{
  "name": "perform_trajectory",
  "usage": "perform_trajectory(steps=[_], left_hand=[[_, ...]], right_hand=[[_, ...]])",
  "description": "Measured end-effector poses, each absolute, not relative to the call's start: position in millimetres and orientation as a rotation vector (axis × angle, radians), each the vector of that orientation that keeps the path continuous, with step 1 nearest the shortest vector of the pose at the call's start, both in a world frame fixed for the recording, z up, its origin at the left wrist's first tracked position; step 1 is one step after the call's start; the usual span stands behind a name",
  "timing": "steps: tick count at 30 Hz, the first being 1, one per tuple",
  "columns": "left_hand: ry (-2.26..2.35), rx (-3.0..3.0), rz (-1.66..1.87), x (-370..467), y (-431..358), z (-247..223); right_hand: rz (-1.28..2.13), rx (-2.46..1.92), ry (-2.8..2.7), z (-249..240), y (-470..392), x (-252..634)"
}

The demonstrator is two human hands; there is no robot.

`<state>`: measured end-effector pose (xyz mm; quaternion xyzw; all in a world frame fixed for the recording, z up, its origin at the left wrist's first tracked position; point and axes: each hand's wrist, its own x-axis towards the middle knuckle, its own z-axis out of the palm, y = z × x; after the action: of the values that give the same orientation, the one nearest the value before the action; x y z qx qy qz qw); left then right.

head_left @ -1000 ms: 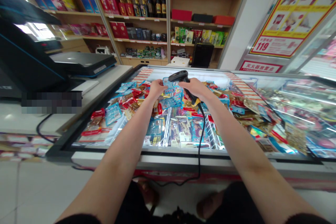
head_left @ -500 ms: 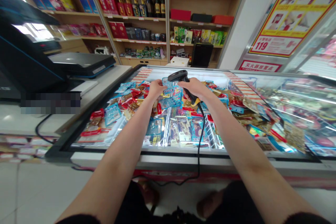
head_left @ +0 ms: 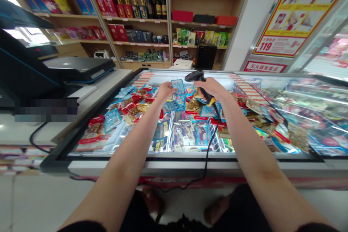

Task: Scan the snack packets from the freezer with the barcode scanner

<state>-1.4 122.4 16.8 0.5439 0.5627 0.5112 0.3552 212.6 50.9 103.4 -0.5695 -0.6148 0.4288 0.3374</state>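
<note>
My right hand [head_left: 212, 88] is wrapped round the handle of a black and yellow barcode scanner [head_left: 196, 75], its head pointing left. A black cable [head_left: 208, 145] hangs from the scanner's grip down past the freezer's front edge. My left hand [head_left: 165, 90] pinches a small blue snack packet [head_left: 178, 85] by its left side, to the left of the scanner head. Beneath both hands, many blue, red and gold snack packets [head_left: 136, 107] lie in a loose spread on the glass top of a chest freezer [head_left: 108, 162].
On the counter to the left stand a weighing scale [head_left: 81, 67] and a dark checkout machine [head_left: 21, 69]. Wooden shelves [head_left: 130, 18] of boxes and bottles rise behind the freezer. More packets [head_left: 272, 123] lie on the glass to the right.
The scanner in my right hand has shifted right, away from my left hand. The blue packet in my left hand now shows more fully.
</note>
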Motion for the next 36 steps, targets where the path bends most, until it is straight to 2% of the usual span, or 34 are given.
perform_trajectory(steps=[9, 13, 23, 29, 34, 36], left_hand=[[1.254, 1.295, 1.298, 72, 127, 27], [1.331, 1.458, 1.227, 98, 134, 20], [1.556, 1.865, 1.1, 79, 127, 13], [1.796, 2.074, 0.659, 20, 124, 32], [1.905, 2.237, -0.044, -24, 106, 52], [1.878, 2.254, -0.213, -30, 97, 57]], right_hand=[[1.021, -1.553, -1.41, 88, 60, 270], [1.003, -1.521, -1.307, 93, 55, 286], [1.011, -1.563, -1.303, 88, 59, 287], [1.033, -1.547, -1.35, 88, 61, 273], [1.053, -1.553, -1.498, 96, 58, 241], [1.07, -1.526, -1.572, 99, 57, 227]])
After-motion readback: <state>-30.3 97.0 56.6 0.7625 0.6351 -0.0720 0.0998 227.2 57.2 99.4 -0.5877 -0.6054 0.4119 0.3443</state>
